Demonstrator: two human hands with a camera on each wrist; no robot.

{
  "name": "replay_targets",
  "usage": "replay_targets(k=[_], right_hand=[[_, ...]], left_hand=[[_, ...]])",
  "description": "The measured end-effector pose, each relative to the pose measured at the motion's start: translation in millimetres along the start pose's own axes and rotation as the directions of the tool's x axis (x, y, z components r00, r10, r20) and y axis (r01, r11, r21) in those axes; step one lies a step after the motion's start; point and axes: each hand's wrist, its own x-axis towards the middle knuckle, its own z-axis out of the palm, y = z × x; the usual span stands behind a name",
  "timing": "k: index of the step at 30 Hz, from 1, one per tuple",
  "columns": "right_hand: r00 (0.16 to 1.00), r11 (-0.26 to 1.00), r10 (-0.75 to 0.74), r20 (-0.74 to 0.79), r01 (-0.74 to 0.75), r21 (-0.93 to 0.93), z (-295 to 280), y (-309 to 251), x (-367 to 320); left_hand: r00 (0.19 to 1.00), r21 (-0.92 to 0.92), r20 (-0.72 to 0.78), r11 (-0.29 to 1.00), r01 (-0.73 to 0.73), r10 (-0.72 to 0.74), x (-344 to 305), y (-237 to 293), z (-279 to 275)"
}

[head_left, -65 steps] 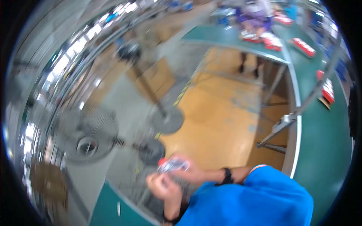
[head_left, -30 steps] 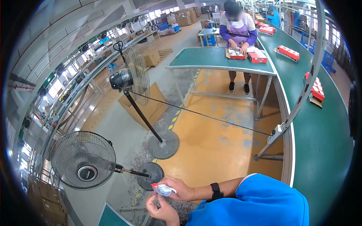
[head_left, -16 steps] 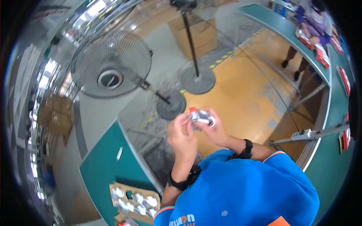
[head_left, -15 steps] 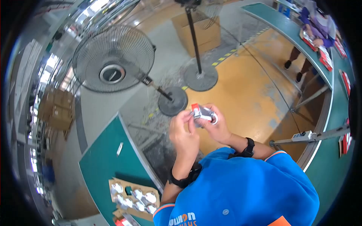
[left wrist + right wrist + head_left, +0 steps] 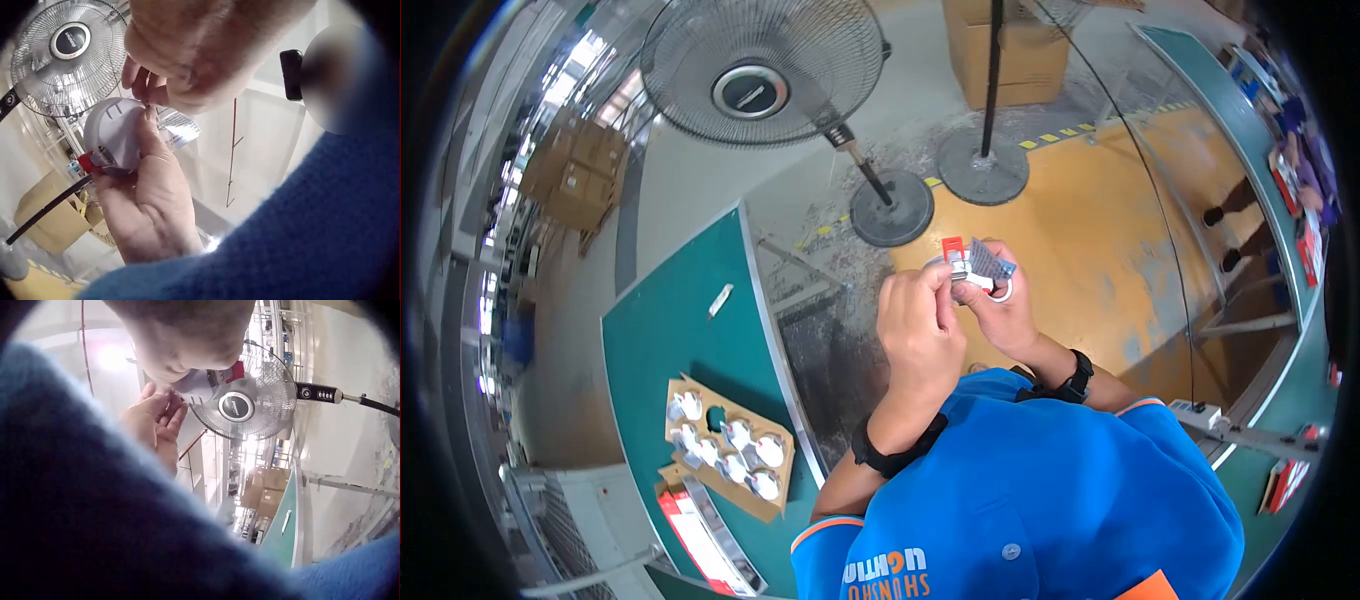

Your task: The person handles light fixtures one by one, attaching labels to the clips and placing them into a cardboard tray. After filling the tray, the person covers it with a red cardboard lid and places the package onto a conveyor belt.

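Observation:
A small round white device (image 5: 115,128) with slots in its face and a red tab (image 5: 953,245) is held between both hands in front of the chest. My right hand (image 5: 1008,312) grips its body, the thumb lying across the face in the left wrist view. With thumb and bent fingers, my left hand (image 5: 922,325) pinches at the device's edge; what the fingertips hold there is partly hidden. A silvery printed flap (image 5: 178,128) sticks out beside the device. In the right wrist view, the right hand covers much of the device.
At left, a green table (image 5: 670,330) bears a cardboard tray (image 5: 775,435) of several white devices, a red-and-white box (image 5: 695,535) and a small white strip (image 5: 720,300). Two standing fans are ahead, the nearer fan (image 5: 750,92) at upper left. Another person (image 5: 1312,170) works at far right.
The head view has swung so the left table and tray show more fully. Both hands stay together on the device, whose red tab now points up with the silvery flap spread beside it.

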Motion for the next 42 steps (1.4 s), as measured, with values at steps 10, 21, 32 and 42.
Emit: replay_targets(k=[10, 21, 32, 42], right_hand=[[0.954, 0.994, 0.033, 0.299, -0.062, 0.088, 35, 15, -2], [0.835, 0.999, -0.031, 0.55, 0.007, 0.046, 103, 38, -19], [0.658, 0.978, 0.032, 0.753, 0.136, -0.161, 200, 70, -82], [0.273, 0.785, -0.017, 0.962, 0.6, -0.156, 264, 93, -140]], left_hand=[[0.88, -0.35, -0.083, 0.841, 0.413, -0.467, -45, -2, -47], [0.865, 0.147, -0.392, 0.906, 0.396, -0.314, -70, -13, -102], [0.49, -0.279, -0.569, 0.716, 0.64, -0.66, -140, -41, -191], [0.065, -0.694, -0.535, 0.481, 0.535, -0.843, -207, -67, -256]])
